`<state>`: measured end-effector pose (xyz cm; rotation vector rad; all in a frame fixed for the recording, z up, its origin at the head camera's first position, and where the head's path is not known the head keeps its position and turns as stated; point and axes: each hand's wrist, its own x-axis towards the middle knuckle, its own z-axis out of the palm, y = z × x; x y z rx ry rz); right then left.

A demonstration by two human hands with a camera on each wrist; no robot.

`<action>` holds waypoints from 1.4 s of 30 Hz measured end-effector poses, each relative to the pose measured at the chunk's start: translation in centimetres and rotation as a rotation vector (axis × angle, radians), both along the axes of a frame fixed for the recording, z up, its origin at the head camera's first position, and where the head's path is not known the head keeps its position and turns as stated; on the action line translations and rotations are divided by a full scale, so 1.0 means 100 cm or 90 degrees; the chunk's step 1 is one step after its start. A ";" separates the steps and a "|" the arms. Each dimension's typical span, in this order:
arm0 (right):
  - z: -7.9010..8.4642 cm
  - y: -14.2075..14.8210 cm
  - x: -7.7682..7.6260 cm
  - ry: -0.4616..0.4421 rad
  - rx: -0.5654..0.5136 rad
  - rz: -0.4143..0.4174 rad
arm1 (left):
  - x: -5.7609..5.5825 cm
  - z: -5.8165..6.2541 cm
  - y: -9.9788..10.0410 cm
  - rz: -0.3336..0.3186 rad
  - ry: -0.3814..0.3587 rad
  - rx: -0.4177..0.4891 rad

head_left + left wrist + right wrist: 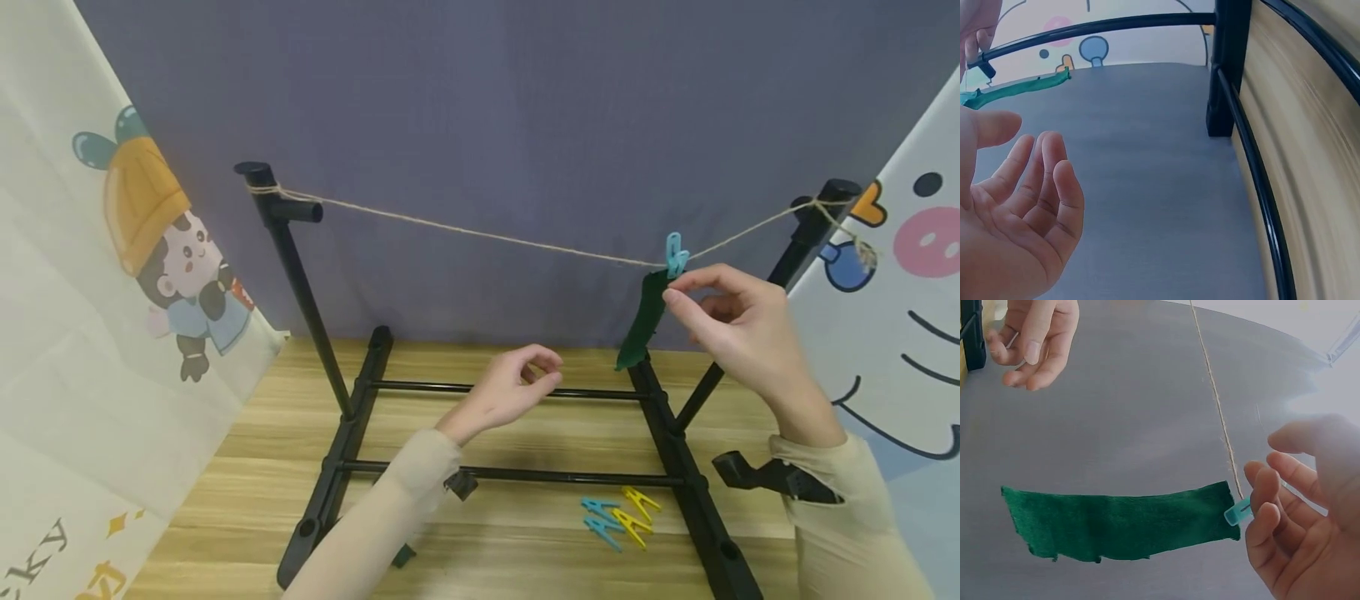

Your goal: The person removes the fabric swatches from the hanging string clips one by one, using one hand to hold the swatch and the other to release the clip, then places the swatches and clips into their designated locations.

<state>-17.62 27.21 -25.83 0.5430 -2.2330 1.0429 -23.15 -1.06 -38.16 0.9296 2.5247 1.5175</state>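
Observation:
A strip of dark green cloth [643,321] hangs from a twine line [465,231], held near its top by a light blue clothespin [675,257]. Just right of the clothespin is my right hand [738,329], fingers bent loosely. In the right wrist view a gap separates thumb and fingers, and the fingers partly hide the clothespin [1238,512]; whether they touch it I cannot tell. My left hand [517,387] hovers lower, left of the cloth, over the rack's rear crossbar. Its fingers are relaxed and hold nothing, as the left wrist view confirms.
A black frame rack [307,300] stands on the wooden table [240,467], its two posts carrying the twine. Several loose blue and yellow clothespins [632,527] lie near its right foot bar [693,487]. A small dark green piece [403,556] shows beside my left forearm.

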 end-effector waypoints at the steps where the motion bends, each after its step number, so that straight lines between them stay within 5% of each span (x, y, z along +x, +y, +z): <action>1: 0.001 0.000 0.000 -0.002 -0.003 -0.003 | 0.000 0.001 0.001 -0.003 0.001 0.002; 15: 0.016 0.004 -0.009 0.045 -0.051 -0.035 | -0.003 0.023 0.025 -0.021 0.024 0.042; 42: 0.034 0.012 -0.019 -0.112 0.038 -0.064 | -0.012 0.054 0.074 -0.021 0.018 0.064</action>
